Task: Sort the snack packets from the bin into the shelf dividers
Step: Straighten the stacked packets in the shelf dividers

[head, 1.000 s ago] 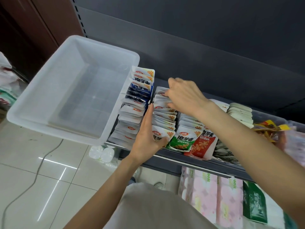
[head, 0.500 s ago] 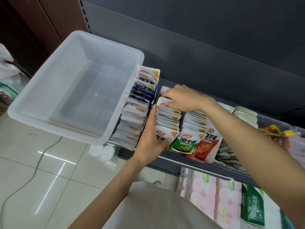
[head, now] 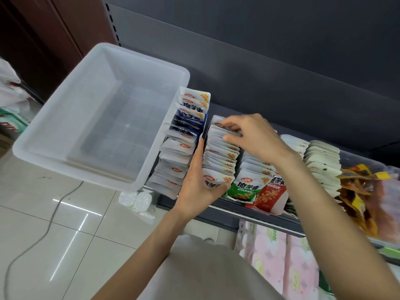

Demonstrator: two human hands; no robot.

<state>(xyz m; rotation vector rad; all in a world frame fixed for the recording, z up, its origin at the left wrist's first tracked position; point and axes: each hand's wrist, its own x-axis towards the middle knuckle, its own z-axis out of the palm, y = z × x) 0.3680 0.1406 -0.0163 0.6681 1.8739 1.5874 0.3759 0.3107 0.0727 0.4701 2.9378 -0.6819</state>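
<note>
A translucent plastic bin [head: 71, 118] sits at the left end of the shelf with nothing visible inside. Beside it stand rows of white snack packets: a blue-printed row [head: 184, 139], a second row [head: 220, 156], a green-fronted row [head: 245, 187] and a red-fronted row [head: 271, 194]. My left hand [head: 199, 182] cups the front and left side of the second row, thumb across the front packet. My right hand [head: 253, 135] reaches over the back of that row, fingertips pinching the tops of the rear packets.
Further right on the grey shelf [head: 229, 210] are pale packets [head: 322, 161] and orange-yellow bags [head: 363, 191]. Pink-wrapped packs [head: 272, 252] sit on the lower level. A cable [head: 36, 234] runs across the tiled floor, with white bags [head: 8, 89] at far left.
My right hand has drawn back from deep over the rows to the rear packets of the second row. My left hand still holds the row's front. The view has shifted slightly.
</note>
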